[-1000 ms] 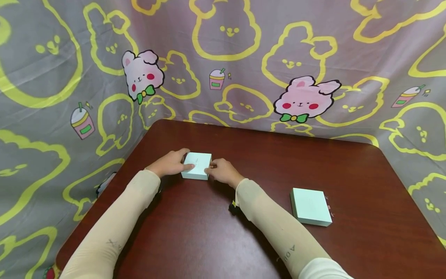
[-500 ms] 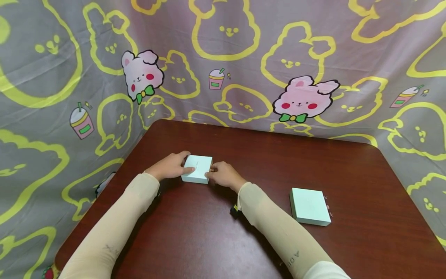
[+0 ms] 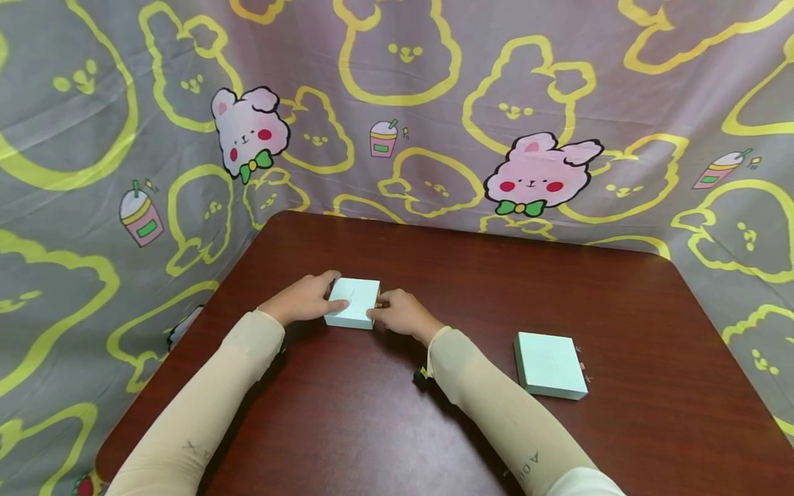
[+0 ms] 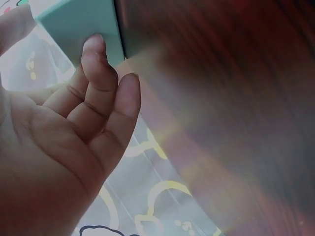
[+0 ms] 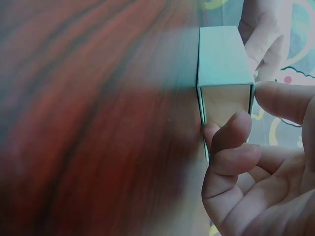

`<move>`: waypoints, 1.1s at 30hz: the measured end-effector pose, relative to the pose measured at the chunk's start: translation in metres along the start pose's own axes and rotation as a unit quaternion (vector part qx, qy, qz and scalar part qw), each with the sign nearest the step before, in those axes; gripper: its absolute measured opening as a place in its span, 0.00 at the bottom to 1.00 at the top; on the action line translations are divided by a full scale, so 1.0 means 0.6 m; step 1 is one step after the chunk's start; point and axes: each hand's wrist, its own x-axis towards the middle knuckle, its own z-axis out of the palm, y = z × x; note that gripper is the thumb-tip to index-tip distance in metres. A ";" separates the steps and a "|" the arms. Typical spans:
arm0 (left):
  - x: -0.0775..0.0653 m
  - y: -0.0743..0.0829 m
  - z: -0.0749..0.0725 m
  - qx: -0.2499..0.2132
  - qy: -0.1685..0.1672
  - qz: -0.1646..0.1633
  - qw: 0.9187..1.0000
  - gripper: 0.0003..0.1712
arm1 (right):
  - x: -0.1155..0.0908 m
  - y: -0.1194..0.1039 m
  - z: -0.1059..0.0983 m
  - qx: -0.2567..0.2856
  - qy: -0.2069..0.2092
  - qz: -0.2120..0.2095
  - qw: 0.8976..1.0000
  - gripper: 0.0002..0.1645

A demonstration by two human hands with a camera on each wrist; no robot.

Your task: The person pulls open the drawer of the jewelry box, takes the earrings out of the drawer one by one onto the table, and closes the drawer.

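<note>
Grips a mint box (image 3: 351,303) from its left with the left hand (image 3: 304,297), laying the thumb (image 3: 338,304) on top. Pinches the same box at its right end with the right hand (image 3: 406,313), curling fingers (image 5: 234,132) by the tan inner face (image 5: 226,101); cannot quite tell from this angle whether touching it. Has it lying on the brown table (image 3: 347,427), left of centre, well apart from a second mint box (image 3: 551,365).

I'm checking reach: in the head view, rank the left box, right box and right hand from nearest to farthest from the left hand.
1. Left box: touching the left hand, on its right.
2. Right hand: at the left box's right side.
3. Right box: apart, farther right and nearer the camera.
</note>
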 end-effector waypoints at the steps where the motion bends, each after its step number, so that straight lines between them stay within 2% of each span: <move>1: 0.000 0.001 0.000 0.002 0.001 0.002 1.000 0.44 | 0.000 0.001 0.000 0.000 0.001 -0.001 1.000 0.11; 11: -0.001 0.005 0.004 0.006 -0.001 0.004 1.000 0.44 | -0.011 -0.002 0.000 -0.044 0.020 -0.022 0.999 0.10; 20: 0.000 0.009 0.008 0.020 -0.007 0.014 1.000 0.44 | -0.021 0.000 -0.005 -0.052 0.020 -0.022 0.998 0.10; 28: -0.010 0.017 0.011 0.014 -0.008 0.016 1.000 0.45 | -0.029 0.003 -0.010 -0.047 0.005 -0.022 0.999 0.13; 33: -0.011 0.025 0.013 0.010 -0.012 0.029 0.999 0.45 | -0.036 0.010 -0.013 -0.047 0.003 -0.025 0.999 0.12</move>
